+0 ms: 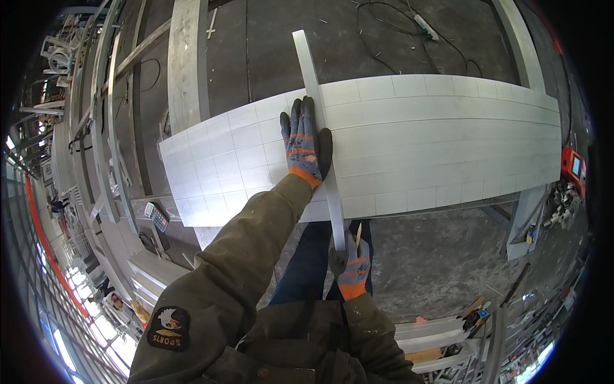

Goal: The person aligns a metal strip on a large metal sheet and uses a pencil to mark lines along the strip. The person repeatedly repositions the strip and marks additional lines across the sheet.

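Two gloved hands work one long metal straightedge (318, 121) laid across a white gridded panel (441, 147). The panel rests flat on a frame desk (521, 211), its long side running left to right; the straightedge crosses it front to back, overhanging both the far edge and the near edge.

Left hand (304, 142): flat, fingers spread slightly, palm pressing on the panel just left of the straightedge, thumb side against the strip. It pins rather than grips.

Right hand (351, 264): below the panel's near edge, closed around the strip's near end, with a pencil (359, 235) standing up from the fist.

Judgement on doing this well: keep the left palm's weight straight down so the strip cannot pivot; set the strip's edge along one grid line at both panel edges before marking. The overhanging near end seems likeliest to drift, so steady it with the right hand.

A red device (574, 168) sits at the panel's right end.
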`<state>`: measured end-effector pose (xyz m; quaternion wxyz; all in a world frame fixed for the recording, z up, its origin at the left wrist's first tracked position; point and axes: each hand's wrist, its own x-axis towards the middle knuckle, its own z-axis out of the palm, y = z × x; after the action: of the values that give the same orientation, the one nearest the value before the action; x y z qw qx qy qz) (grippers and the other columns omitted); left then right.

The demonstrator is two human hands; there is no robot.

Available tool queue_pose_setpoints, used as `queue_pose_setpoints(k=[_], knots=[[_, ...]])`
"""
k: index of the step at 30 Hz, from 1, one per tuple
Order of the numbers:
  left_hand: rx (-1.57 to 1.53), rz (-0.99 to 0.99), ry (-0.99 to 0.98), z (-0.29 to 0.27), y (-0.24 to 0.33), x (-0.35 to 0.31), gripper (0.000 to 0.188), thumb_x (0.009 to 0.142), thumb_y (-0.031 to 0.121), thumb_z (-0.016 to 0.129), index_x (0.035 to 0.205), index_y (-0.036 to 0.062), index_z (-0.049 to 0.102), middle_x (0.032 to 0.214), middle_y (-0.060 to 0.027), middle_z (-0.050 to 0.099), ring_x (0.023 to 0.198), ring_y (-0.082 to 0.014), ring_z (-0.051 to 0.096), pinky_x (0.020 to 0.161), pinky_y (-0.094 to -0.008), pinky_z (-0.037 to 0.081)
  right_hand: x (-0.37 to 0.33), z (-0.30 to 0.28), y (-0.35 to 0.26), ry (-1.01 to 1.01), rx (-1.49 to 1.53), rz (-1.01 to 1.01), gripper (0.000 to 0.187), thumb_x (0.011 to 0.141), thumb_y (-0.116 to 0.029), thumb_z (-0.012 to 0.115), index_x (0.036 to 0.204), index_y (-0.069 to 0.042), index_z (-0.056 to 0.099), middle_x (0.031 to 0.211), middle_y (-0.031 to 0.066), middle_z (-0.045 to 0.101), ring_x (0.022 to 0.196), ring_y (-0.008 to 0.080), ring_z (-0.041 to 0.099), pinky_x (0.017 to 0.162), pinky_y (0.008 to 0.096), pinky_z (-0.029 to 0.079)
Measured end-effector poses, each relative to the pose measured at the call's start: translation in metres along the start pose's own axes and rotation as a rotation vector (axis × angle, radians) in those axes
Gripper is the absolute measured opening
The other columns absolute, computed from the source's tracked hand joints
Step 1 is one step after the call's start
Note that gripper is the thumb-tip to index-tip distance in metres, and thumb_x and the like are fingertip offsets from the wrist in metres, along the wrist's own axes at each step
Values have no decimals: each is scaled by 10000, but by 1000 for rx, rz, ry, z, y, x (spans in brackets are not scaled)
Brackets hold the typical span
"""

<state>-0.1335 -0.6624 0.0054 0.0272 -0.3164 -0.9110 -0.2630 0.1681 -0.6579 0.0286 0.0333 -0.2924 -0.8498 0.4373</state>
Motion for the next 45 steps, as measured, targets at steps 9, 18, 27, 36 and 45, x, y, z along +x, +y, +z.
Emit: queue_pose_setpoints(k=[9, 18, 27, 36, 45], knots=[[7, -34, -38, 4, -4, -2, 702, 1056, 303, 480, 1659, 16, 263, 1701, -177, 348, 1611, -354, 244, 1330, -548, 100, -2, 1, 4, 3, 39, -8, 670, 802, -128, 799, 1428, 11, 604, 1135, 253, 631, 981, 423, 631, 788, 493, 562], [-23, -114, -103, 0, 1, -1, 691, 1068, 310, 471, 1662, 30, 257, 1696, -205, 335, 1620, -349, 218, 1340, -538, 65, 0, 0, -1, 1, 33, 59, 617, 815, -168, 821, 1384, -8, 642, 1136, 239, 643, 991, 417, 634, 790, 489, 565], [-6, -72, -90, 4, -3, -3, 704, 1068, 285, 485, 1665, 9, 234, 1705, -200, 322, 1624, -343, 212, 1342, -534, 70, -6, 7, 9, -34, 64, 103, 631, 815, -182, 805, 1402, -22, 638, 1143, 236, 624, 990, 422, 629, 792, 500, 561], [-9, -35, -42, 2, 0, -2, 676, 1054, 237, 511, 1640, -11, 279, 1660, -238, 366, 1589, -379, 278, 1324, -554, 120, -5, 2, 6, 5, 30, 40, 663, 814, -168, 801, 1433, -18, 617, 1147, 245, 617, 971, 428, 632, 772, 501, 559], [6, -66, -111, -1, 1, 0, 725, 1063, 283, 489, 1662, -17, 212, 1693, -225, 329, 1620, -362, 214, 1334, -552, 64, 7, -8, -2, -11, 13, -21, 646, 810, -145, 811, 1411, -11, 613, 1054, 246, 639, 911, 412, 647, 745, 485, 555]])
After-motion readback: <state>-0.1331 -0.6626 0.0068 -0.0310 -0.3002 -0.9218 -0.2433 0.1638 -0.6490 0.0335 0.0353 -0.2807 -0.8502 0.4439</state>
